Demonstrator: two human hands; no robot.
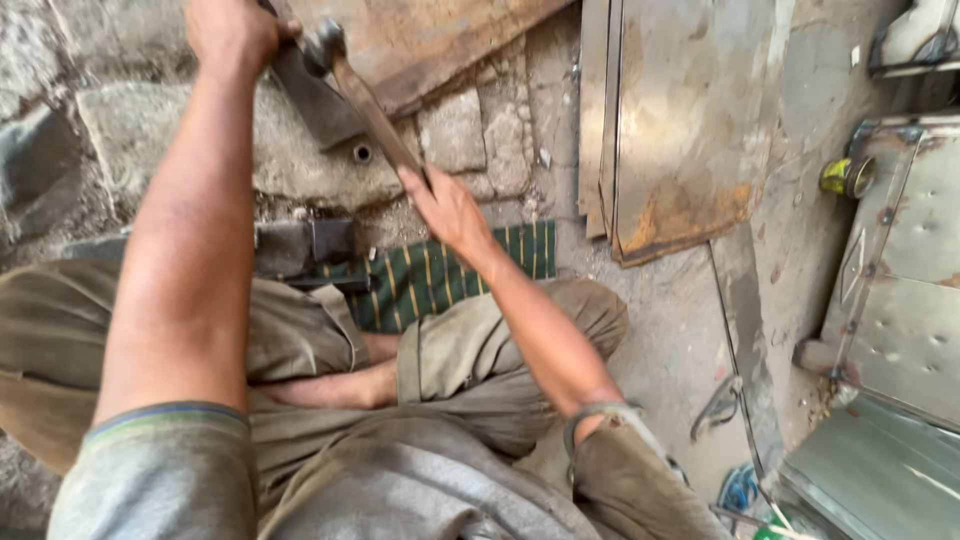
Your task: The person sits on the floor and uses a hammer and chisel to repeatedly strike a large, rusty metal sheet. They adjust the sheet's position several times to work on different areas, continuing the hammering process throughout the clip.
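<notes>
I'm looking straight down at folded legs in worn khaki trousers [470, 350], the person sitting on a rough concrete floor [680, 330]. A green striped cloth [430, 280] lies under the knees. Just beyond it a dark metal block [300, 245] sits on the ground, touching the cloth's far edge.

My right hand [445, 205] reaches forward, fingers curled around the lower end of a long rusty lever handle [375, 115]. My left hand [232, 32] is stretched further out, fist closed at the top edge of view; I can't tell exactly what it grips there. The handle slants up-left between the two hands to a bolted pivot [325, 45] against a rusted steel sheet [420, 35].

Past that, cobbled stone [455, 130]. To the right, more rusted sheets [680, 130] lie flat, and a yellow can [845, 177] lies beside a dented grey metal panel [905, 290]; its contents don't show.
</notes>
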